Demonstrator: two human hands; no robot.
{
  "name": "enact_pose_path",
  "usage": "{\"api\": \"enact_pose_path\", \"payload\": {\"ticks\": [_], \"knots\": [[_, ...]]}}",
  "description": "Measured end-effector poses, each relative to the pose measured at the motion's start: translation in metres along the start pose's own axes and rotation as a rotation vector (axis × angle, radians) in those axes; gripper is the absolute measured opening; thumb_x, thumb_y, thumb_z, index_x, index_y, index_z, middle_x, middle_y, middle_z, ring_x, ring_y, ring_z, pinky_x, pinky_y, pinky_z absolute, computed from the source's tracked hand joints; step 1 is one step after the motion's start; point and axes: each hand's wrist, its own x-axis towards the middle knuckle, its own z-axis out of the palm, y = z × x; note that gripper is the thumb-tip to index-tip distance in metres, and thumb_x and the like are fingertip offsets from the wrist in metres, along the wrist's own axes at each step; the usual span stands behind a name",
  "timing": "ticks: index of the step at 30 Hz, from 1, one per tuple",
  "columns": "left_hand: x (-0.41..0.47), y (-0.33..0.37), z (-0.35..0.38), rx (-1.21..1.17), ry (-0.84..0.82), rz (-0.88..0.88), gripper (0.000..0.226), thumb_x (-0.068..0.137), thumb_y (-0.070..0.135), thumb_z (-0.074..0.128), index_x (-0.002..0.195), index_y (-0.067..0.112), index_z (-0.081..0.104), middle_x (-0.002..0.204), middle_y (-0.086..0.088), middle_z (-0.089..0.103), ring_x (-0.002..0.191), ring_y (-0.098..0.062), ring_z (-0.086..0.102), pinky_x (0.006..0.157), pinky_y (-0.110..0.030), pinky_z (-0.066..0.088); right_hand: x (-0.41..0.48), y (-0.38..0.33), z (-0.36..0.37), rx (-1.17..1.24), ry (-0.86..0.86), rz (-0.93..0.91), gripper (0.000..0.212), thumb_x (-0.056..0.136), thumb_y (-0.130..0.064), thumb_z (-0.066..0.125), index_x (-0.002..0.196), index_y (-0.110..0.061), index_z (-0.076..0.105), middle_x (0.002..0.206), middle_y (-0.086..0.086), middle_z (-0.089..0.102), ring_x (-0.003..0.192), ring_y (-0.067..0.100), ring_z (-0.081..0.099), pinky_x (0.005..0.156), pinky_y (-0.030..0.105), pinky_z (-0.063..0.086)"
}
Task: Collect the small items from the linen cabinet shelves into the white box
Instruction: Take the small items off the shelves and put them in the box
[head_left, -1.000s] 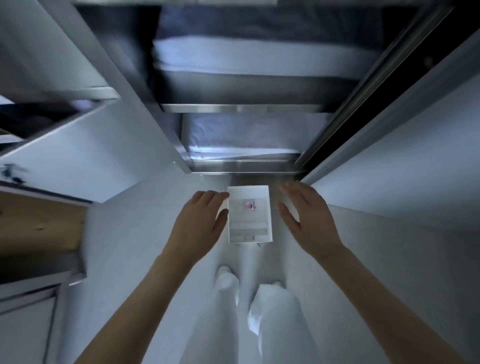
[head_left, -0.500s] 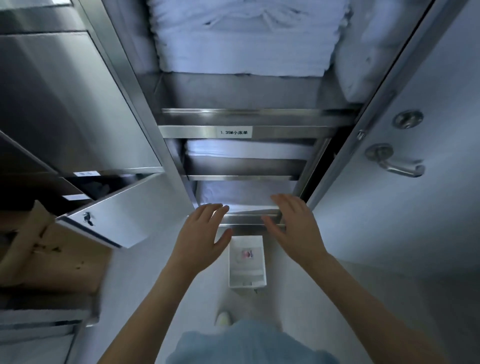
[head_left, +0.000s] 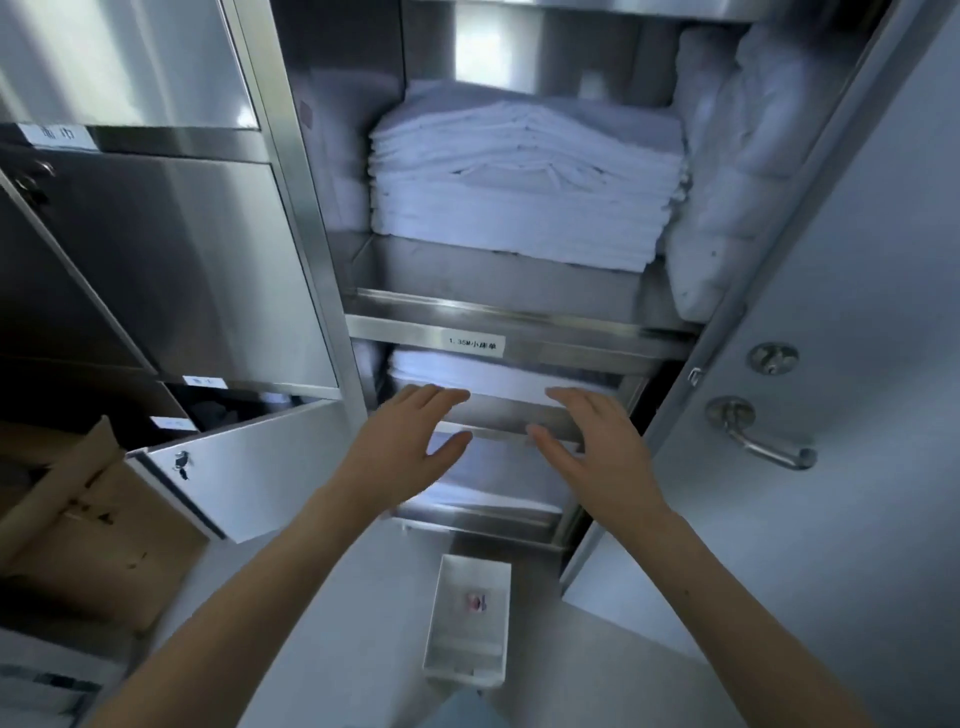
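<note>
The white box (head_left: 445, 613) stands on the floor in front of the open steel linen cabinet (head_left: 519, 312), with a small pink item (head_left: 475, 601) inside it. My left hand (head_left: 410, 441) and my right hand (head_left: 592, 447) are both raised in front of the lower shelves, fingers straight and spread, holding nothing. They hover above the box, apart from it. Folded white linen (head_left: 524, 187) is stacked on the upper shelf; thinner stacks lie on the shelves behind my hands.
The cabinet's right door (head_left: 831, 364) stands open with a lever handle (head_left: 758, 441). A lower-left door (head_left: 244, 467) with keys hangs open. A cardboard box (head_left: 98, 519) sits at the left. A rolled white bundle (head_left: 727, 171) fills the upper shelf's right side.
My view has tilted up from the floor to the shelves. Both hands lifted away from the white box's sides, up to the lower shelves.
</note>
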Motion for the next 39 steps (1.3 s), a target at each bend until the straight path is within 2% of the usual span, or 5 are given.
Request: {"api": "enact_pose_path", "payload": {"ticks": [7,14,27,35,39], "knots": [[0.074,0.031,-0.054,-0.059,0.190,0.074,0.051,0.087,0.051,0.045,0.131,0.025,0.051,0.112,0.012,0.063,0.108,-0.010,0.053,0.084,-0.027,0.045,0.069,-0.025,-0.049,0.004,0.136,-0.113,0.050,0.088,-0.053,0.050,0.123,-0.018,0.061,0.120,-0.003,0.061,0.113,0.015,0.051,0.095,0.024,0.040],[0.153,0.039,-0.110,-0.107,0.299,0.179,0.039,0.094,0.038,0.054,0.131,0.029,0.049,0.107,0.016,0.061,0.099,0.000,0.050,0.086,-0.029,0.047,0.139,-0.057,-0.086,0.037,0.243,-0.172,0.041,0.092,-0.047,0.055,0.128,-0.026,0.057,0.128,-0.012,0.057,0.119,0.005,0.044,0.094,0.021,0.037],[0.319,-0.006,-0.200,-0.398,0.470,0.352,0.030,0.089,0.029,0.062,0.118,0.026,0.056,0.096,0.011,0.065,0.091,-0.007,0.061,0.083,-0.029,0.050,0.308,-0.093,-0.109,0.109,0.621,-0.287,0.030,0.091,-0.031,0.065,0.119,-0.019,0.062,0.115,-0.008,0.061,0.107,0.003,0.054,0.090,0.009,0.038],[0.427,-0.023,-0.220,-0.370,0.537,0.313,0.063,0.085,0.031,0.069,0.139,0.026,0.040,0.131,0.000,0.040,0.121,-0.016,0.041,0.092,-0.023,0.035,0.426,-0.075,-0.141,0.009,0.751,-0.182,0.042,0.086,-0.032,0.069,0.126,-0.028,0.059,0.135,0.001,0.047,0.127,0.018,0.042,0.101,0.033,0.041],[0.457,-0.027,-0.221,-0.416,0.501,0.258,0.077,0.080,0.033,0.073,0.143,0.037,0.030,0.124,-0.004,0.026,0.122,-0.023,0.035,0.094,-0.022,0.033,0.454,-0.059,-0.153,-0.074,0.700,-0.024,0.053,0.084,-0.037,0.070,0.133,-0.041,0.048,0.144,0.005,0.031,0.134,0.021,0.025,0.102,0.032,0.036]]}}
